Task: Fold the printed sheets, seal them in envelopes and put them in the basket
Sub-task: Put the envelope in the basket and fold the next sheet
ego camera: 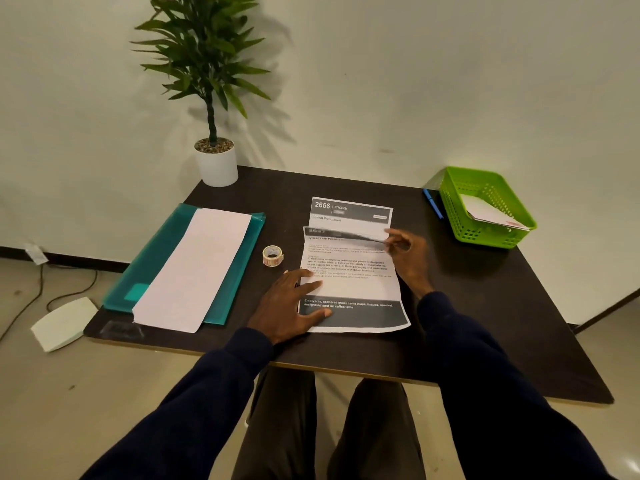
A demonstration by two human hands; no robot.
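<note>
The top printed sheet point(349, 285) is laid in the middle of the tabletop point(485, 306), its long axis running from the near edge toward the far edge. A second printed sheet point(351, 211) is seen beneath it, with only its headed far end showing.

The left hand point(294, 303) is spread flat on the near left part of the top sheet, fingers straight and pressed down, so that end is pinned. The far right corner of the same sheet is pinched between thumb and curled fingers of the right hand point(407, 252), and the far short edge is raised off the sheet below.

The fold is judged to be at its start. It turns on one relation: the lifted far edge lies away from the body, and the free near edge lies straight toward it along the long axis. The right hand is placed to carry the edge that way while the left is kept as the anchor.

The basket point(460, 220) is set at the far right corner, nearer the right hand, with an envelope point(491, 213) inside. A long white stack point(197, 268), possibly envelopes, is kept on a teal folder point(162, 258) by the left edge, and a roll of stickers point(273, 255) is between folder and sheets
</note>
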